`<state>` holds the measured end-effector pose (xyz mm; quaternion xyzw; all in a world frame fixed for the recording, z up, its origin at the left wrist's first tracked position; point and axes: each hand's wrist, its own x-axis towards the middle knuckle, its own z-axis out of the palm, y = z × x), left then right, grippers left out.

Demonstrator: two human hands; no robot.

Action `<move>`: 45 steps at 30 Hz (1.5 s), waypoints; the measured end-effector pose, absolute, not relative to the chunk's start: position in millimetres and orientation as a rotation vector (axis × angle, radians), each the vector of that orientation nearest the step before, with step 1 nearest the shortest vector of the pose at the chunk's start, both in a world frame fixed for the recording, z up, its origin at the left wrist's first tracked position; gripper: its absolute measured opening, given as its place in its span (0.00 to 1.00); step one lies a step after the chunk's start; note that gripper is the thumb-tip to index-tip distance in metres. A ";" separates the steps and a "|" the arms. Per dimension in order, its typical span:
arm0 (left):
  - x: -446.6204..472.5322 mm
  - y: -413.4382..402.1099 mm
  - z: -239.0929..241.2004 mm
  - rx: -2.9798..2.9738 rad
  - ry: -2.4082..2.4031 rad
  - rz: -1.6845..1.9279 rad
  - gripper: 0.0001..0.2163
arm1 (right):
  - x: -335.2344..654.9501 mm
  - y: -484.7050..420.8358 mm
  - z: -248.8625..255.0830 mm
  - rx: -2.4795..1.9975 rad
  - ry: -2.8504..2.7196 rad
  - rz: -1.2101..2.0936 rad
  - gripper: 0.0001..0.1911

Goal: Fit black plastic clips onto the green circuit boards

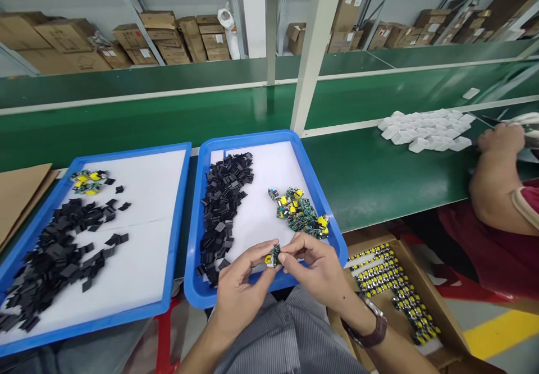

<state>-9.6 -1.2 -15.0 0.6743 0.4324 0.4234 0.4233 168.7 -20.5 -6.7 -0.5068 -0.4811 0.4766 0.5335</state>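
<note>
Between both hands, over the near edge of the middle blue tray [300, 155], is a small green circuit board [275, 255] with a yellow part on it. My left hand [244, 284] pinches its left side between thumb and fingers. From the right, my right hand [314, 267] pinches the same board. Just beyond the hands lies a pile of loose circuit boards [301, 214] with yellow parts. Along the tray's left side is a long heap of small black pieces [223, 205]. Whether a black piece is also in my fingers, I cannot tell.
A second blue tray [179, 205] at left holds black pieces and a few boards. An open cardboard box [452, 318] at lower right contains rows of boards. White pieces [427, 130] lie on the green bench, near a co-worker's arm [497, 183]. A white post [315, 48] rises behind the middle tray.
</note>
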 end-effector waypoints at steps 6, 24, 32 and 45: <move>-9.2 -1.1 -16.6 1.840 1.070 1.061 0.19 | 173.5 -20.5 -3.8 -1.246 -1.266 1.040 0.04; -3.0 2.4 -23.5 2.133 0.880 1.273 0.23 | 174.6 -19.3 -4.9 -1.274 -1.285 1.094 0.06; -5.3 2.6 -15.0 1.961 0.924 1.096 0.23 | 195.5 -18.9 -15.0 -0.874 -0.932 1.606 0.07; -8.0 6.0 -8.3 1.787 0.726 1.027 0.23 | 202.4 -15.1 -12.7 -0.891 -0.679 1.910 0.15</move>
